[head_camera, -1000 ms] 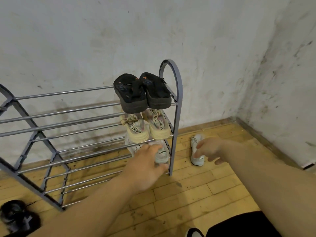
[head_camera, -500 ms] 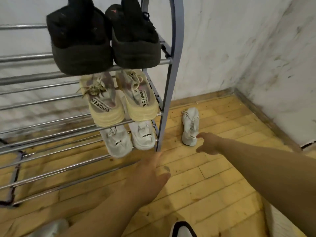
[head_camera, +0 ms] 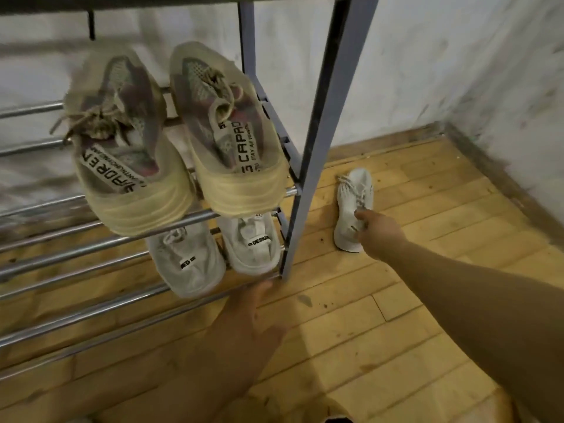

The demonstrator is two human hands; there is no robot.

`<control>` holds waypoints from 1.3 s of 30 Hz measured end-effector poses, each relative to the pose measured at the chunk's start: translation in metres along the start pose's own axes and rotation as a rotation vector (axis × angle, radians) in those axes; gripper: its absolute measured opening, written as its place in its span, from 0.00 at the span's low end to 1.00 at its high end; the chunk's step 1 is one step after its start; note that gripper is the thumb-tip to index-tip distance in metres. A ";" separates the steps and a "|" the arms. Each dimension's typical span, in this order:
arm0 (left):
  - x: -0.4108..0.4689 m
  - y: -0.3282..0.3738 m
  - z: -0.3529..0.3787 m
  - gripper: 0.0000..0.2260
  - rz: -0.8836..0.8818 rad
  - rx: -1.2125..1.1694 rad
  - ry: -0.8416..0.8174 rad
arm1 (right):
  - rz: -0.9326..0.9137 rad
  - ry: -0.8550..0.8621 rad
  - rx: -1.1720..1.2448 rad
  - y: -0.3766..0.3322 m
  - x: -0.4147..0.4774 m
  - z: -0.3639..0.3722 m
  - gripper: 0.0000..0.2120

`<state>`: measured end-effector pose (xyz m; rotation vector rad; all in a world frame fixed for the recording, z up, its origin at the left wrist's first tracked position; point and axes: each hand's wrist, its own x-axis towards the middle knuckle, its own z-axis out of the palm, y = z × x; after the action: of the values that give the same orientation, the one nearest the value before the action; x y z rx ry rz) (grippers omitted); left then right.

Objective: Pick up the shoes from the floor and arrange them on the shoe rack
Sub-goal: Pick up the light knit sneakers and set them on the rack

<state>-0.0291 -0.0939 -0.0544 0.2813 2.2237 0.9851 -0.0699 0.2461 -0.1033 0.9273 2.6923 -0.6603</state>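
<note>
Two hands reach low by the grey end post (head_camera: 320, 148) of the shoe rack (head_camera: 246, 35); the right hand (head_camera: 377, 235) meets the heel collar of a white sneaker (head_camera: 354, 196) lying on the floor (head_camera: 396, 315) just right of that post, grasp not discernible; the left hand (head_camera: 244, 325), fingers flat and holding nothing, hovers at the post's foot; the sneaker looks light and soft, best pinched at the collar; rack space lies open left of the post; the wall (head_camera: 412, 71) hems the far side.
</note>
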 end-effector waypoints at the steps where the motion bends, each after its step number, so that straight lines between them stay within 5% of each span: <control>1: -0.002 0.002 0.000 0.30 0.011 0.007 0.002 | -0.037 0.003 0.031 -0.006 -0.015 -0.006 0.24; 9: -0.040 0.087 0.019 0.48 0.296 0.062 -0.028 | -0.107 -0.126 0.537 -0.034 -0.169 -0.095 0.12; 15: -0.097 0.138 0.008 0.42 0.429 0.147 0.099 | -0.136 -0.267 0.820 -0.053 -0.261 -0.154 0.13; 22: -0.223 0.139 -0.110 0.34 0.471 0.224 0.293 | -0.475 -0.302 0.643 -0.146 -0.349 -0.201 0.16; 26: -0.311 0.109 -0.187 0.28 0.387 0.223 0.471 | -0.676 -0.375 0.428 -0.222 -0.398 -0.192 0.29; 33: -0.428 0.024 -0.273 0.20 0.314 -0.047 0.846 | -0.961 -0.487 0.099 -0.326 -0.456 -0.130 0.50; 39: -0.459 -0.046 -0.309 0.21 0.335 -0.531 0.855 | -0.951 -0.708 0.087 -0.377 -0.458 -0.073 0.56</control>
<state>0.1118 -0.5052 0.2908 -0.0360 2.5398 2.1360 0.0459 -0.2246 0.2458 -0.5878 2.2882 -1.0114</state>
